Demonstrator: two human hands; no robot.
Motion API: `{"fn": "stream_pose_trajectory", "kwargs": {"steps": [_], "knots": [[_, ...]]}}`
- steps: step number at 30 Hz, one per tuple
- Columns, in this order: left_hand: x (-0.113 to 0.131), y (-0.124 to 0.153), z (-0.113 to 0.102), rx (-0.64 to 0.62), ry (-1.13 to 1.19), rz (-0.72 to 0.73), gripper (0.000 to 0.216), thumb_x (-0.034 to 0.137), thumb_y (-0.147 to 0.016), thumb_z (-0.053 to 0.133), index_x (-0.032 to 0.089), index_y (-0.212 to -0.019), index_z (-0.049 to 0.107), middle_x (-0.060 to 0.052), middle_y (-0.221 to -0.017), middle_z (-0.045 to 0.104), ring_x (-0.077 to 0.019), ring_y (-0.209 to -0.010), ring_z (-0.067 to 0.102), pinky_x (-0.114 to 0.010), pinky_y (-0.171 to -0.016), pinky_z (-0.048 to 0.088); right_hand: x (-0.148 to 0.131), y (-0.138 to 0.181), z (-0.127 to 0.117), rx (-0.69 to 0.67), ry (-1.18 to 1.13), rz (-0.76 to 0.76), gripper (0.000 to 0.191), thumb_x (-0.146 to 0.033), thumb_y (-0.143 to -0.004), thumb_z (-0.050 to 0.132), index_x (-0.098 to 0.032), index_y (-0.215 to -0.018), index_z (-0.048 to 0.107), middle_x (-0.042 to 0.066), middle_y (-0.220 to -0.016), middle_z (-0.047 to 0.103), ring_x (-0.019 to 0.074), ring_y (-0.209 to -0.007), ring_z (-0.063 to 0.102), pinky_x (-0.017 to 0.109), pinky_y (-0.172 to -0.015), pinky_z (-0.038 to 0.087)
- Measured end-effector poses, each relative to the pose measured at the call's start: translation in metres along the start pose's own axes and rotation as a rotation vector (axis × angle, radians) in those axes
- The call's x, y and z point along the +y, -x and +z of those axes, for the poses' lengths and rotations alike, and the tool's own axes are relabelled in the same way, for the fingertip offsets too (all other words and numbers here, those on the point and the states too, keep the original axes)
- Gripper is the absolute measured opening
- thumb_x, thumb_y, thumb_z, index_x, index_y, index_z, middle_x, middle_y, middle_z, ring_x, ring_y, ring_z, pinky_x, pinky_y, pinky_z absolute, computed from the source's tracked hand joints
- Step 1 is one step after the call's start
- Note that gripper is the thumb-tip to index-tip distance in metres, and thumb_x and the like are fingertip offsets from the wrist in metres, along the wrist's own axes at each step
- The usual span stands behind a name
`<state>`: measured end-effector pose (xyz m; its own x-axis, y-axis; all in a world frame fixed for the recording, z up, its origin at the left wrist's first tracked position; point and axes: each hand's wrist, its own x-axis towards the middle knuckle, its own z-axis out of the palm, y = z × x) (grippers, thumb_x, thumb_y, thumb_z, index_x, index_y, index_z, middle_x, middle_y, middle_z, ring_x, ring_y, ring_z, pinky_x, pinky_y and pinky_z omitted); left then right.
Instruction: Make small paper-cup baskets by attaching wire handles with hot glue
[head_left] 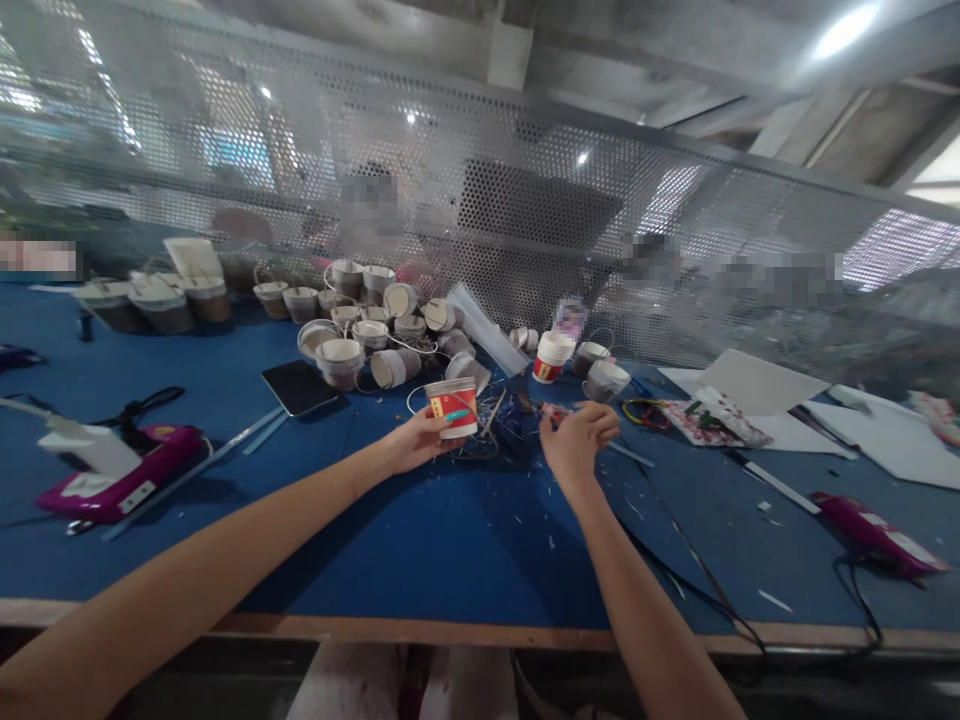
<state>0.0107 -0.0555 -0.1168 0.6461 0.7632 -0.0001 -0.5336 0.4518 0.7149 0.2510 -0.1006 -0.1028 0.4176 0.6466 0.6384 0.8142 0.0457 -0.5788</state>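
In my left hand (426, 440) is a red-and-white paper cup (454, 410), held upright with the thumb across its front. A thin pale loop of cord or wire stands out from the cup's left side. To the right, my right hand (579, 440) hovers over the table with its fingers curled. A small reddish thing shows at its fingertips, too blurred to name. Between the hands lies a tangle of thin strips and scraps (491, 425). Behind the right hand stands a stack of red-and-white paper cups (553, 356).
Several small grey-and-white buckets with handles (341, 362) crowd the back left. A black phone (300, 387) lies before them. Purple power strips (124, 475) sit at both sides, and a black cable (697, 580) crosses the right. A perforated metal screen (540, 220) stands behind the blue table (420, 560).
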Motion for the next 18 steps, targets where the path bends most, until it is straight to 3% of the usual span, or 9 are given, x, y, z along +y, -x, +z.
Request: {"fn": "stream_pose_trajectory", "kwargs": {"steps": [2,4,7,10,13,15,18], "knots": [[0.0,0.0,0.002,0.027,-0.003,0.003,0.044,0.014,-0.061,0.075,0.015,-0.102,0.059,-0.005,-0.093,0.069,-0.0177,-0.084,0.065,-0.032,-0.082,0.047,-0.02,0.006,0.0,-0.066,-0.181,-0.018,0.038,-0.042,-0.073,0.057,-0.017,-0.095,0.037,0.016,-0.106,0.046,0.0294,-0.106,0.044,0.052,-0.091,0.035],[0.0,0.0,0.004,0.062,-0.012,0.003,0.042,0.014,-0.06,0.076,0.015,-0.099,0.06,-0.006,-0.091,0.07,-0.0183,-0.083,0.066,-0.032,-0.082,0.047,-0.036,0.013,0.002,-0.291,-0.483,-0.005,0.037,-0.047,-0.077,0.054,-0.02,-0.095,0.037,0.009,-0.098,0.052,0.0212,-0.094,0.052,0.043,-0.088,0.041],[0.001,0.0,0.007,0.097,-0.032,0.012,0.041,0.014,-0.059,0.076,0.014,-0.097,0.061,-0.006,-0.089,0.07,-0.0182,-0.081,0.066,-0.033,-0.084,0.046,-0.047,0.021,0.006,-0.618,-0.827,0.134,0.041,-0.056,-0.077,0.053,-0.022,-0.094,0.038,0.0,-0.079,0.055,0.0151,-0.075,0.057,0.035,-0.077,0.047],[0.0,0.0,0.007,0.095,-0.049,0.013,0.04,0.014,-0.06,0.076,0.013,-0.097,0.061,-0.007,-0.089,0.07,-0.0185,-0.081,0.067,-0.034,-0.087,0.045,-0.046,0.022,0.005,-1.005,-1.019,0.335,0.044,-0.064,-0.076,0.049,-0.022,-0.085,0.044,-0.005,-0.058,0.051,0.011,-0.051,0.05,0.029,-0.057,0.047],[0.0,0.001,0.008,0.059,-0.064,0.01,0.041,0.015,-0.061,0.076,0.013,-0.099,0.06,-0.008,-0.092,0.07,-0.0196,-0.084,0.067,-0.034,-0.088,0.045,-0.046,0.018,-0.004,-1.429,-1.075,0.397,0.046,-0.062,-0.082,0.044,-0.017,-0.074,0.052,-0.008,-0.041,0.039,0.0064,-0.034,0.032,0.022,-0.04,0.034],[0.0,0.001,0.009,0.03,-0.076,0.017,0.044,0.015,-0.06,0.076,0.012,-0.1,0.06,-0.009,-0.094,0.07,-0.0197,-0.086,0.067,-0.034,-0.087,0.046,-0.048,0.014,-0.01,-1.476,-1.152,0.366,0.042,-0.054,-0.083,0.049,-0.016,-0.067,0.054,-0.01,-0.037,0.033,0.0044,-0.031,0.023,0.019,-0.036,0.024],[0.0,0.001,0.009,0.012,-0.089,0.025,0.048,0.015,-0.058,0.078,0.012,-0.102,0.06,-0.008,-0.094,0.071,-0.0195,-0.085,0.067,-0.032,-0.084,0.047,-0.053,0.007,-0.02,-1.285,-1.285,0.336,0.041,-0.047,-0.081,0.057,-0.017,-0.055,0.047,-0.01,-0.035,0.028,0.0036,-0.033,0.019,0.019,-0.038,0.019]]}}
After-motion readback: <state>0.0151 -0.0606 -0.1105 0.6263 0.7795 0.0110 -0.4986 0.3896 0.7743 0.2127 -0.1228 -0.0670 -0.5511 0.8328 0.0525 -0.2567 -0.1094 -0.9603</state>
